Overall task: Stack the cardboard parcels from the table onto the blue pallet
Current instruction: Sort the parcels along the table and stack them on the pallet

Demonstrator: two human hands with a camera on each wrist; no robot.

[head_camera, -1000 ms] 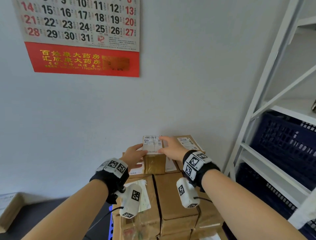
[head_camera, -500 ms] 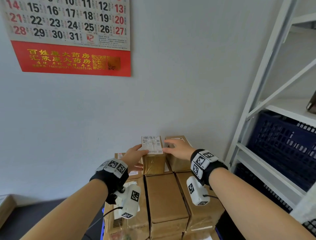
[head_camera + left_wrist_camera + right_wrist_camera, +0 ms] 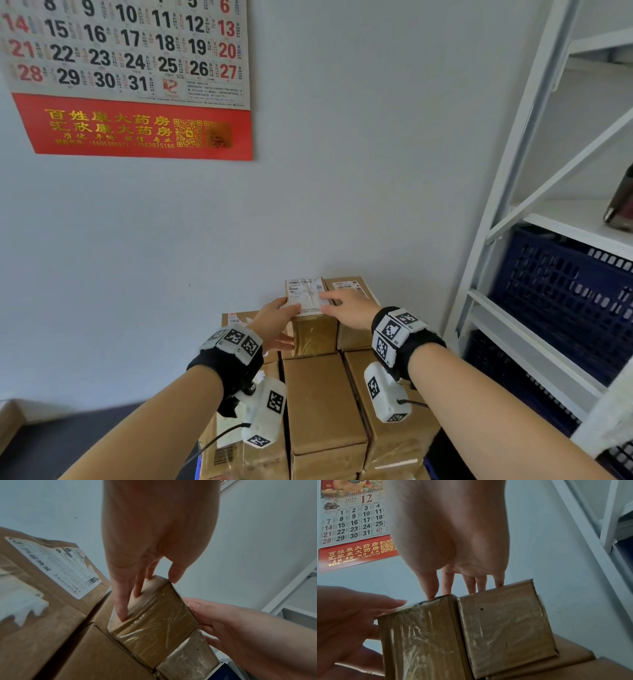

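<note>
A small taped cardboard parcel (image 3: 313, 334) with a white label on top sits on the top layer of the stack, against the wall. It touches a neighbouring parcel (image 3: 352, 337) on its right. My left hand (image 3: 277, 318) presses straight fingers along its left face (image 3: 154, 626), thumb at the top edge. My right hand (image 3: 349, 308) lies flat, and its fingertips (image 3: 462, 586) rest on the tops of both parcels (image 3: 505, 628). A sliver of the blue pallet (image 3: 223, 672) shows below the stack.
Larger brown parcels (image 3: 322, 401) form the layer below, and a labelled one (image 3: 51, 568) lies to the left. A white metal rack (image 3: 507, 171) with dark blue crates (image 3: 565, 294) stands close on the right. A calendar (image 3: 130, 68) hangs on the wall behind.
The small parcel has slid right until it meets the neighbouring parcel. My right hand now reaches across both tops; my left hand stays on the left face.
</note>
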